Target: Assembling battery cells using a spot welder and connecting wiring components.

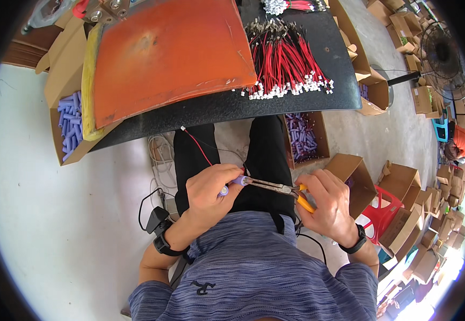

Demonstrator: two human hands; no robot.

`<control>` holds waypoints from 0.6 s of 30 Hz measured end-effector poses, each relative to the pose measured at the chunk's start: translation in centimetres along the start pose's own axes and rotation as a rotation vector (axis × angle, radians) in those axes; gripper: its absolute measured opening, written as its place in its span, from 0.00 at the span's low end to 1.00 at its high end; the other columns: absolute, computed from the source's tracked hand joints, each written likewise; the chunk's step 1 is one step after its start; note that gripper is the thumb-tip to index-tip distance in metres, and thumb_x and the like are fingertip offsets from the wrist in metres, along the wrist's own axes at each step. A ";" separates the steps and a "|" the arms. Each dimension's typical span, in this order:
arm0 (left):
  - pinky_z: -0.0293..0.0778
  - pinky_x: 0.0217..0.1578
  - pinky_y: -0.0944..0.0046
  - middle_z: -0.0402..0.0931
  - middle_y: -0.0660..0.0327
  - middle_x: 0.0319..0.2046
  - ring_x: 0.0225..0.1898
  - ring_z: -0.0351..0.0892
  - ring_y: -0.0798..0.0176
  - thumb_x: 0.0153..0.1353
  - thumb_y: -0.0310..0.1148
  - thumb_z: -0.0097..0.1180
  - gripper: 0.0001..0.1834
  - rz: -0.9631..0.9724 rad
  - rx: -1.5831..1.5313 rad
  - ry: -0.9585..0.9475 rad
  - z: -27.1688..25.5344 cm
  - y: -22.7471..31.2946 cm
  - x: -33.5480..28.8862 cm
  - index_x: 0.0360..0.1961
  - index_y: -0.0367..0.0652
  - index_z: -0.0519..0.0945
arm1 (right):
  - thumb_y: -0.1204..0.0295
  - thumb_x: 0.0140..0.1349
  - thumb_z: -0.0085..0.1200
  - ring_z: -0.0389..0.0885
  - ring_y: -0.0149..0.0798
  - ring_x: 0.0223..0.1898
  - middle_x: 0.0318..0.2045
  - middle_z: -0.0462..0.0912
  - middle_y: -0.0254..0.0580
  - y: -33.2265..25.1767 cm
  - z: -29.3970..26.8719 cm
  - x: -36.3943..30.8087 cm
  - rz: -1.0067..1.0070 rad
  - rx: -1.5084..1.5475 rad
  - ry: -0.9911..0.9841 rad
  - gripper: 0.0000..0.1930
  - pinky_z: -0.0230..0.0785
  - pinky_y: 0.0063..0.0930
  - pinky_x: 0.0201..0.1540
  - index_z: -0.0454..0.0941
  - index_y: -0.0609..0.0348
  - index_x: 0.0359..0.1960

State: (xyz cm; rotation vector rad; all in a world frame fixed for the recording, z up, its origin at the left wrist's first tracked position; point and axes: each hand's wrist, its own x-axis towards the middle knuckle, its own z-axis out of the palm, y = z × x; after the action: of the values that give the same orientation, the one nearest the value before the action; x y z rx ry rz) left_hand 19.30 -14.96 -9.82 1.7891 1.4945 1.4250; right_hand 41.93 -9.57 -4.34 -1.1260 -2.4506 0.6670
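The fingers of the left hand (207, 188) are curled closed on two purple cells (239, 181). Those of the right hand (326, 200) wrap the yellow handles of the pliers (275, 187), whose tips reach one cell's end; whether they pinch it I cannot tell. From the left hand a red wire (200, 147) runs to a white plug (183, 128). Beyond, the black table (345, 88) bears an orange mat (173, 64) and, to its right, a pile of red leads (286, 59).
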 end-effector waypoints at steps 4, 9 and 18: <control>0.76 0.29 0.67 0.81 0.52 0.29 0.28 0.82 0.57 0.44 0.17 0.65 0.14 0.001 0.044 -0.014 -0.3 0.1 -0.3 0.33 0.35 0.77 | 0.81 0.35 0.58 0.74 0.46 0.25 0.24 0.72 0.42 -0.5 -0.3 0.0 0.032 -0.002 -0.026 0.15 0.66 0.34 0.28 0.75 0.60 0.30; 0.76 0.28 0.67 0.81 0.52 0.29 0.28 0.82 0.58 0.44 0.17 0.65 0.14 0.011 0.047 -0.002 -0.4 0.3 -0.2 0.33 0.35 0.77 | 0.81 0.36 0.58 0.74 0.46 0.25 0.24 0.72 0.42 -0.7 -0.4 -0.1 0.035 0.012 -0.044 0.15 0.67 0.33 0.28 0.75 0.60 0.31; 0.75 0.26 0.67 0.80 0.53 0.28 0.26 0.81 0.58 0.40 0.16 0.67 0.16 0.047 0.187 -0.059 -0.9 0.8 -1.6 0.32 0.35 0.77 | 0.79 0.39 0.61 0.74 0.43 0.23 0.23 0.71 0.40 -1.4 -1.3 -0.6 0.070 -0.005 -0.178 0.15 0.66 0.36 0.24 0.75 0.59 0.32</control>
State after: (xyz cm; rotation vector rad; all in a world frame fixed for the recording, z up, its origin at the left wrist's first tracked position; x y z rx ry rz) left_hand 19.05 -16.93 -9.48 1.9699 1.6109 1.2785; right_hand 42.10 -10.53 -2.55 -1.2066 -2.5705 0.8156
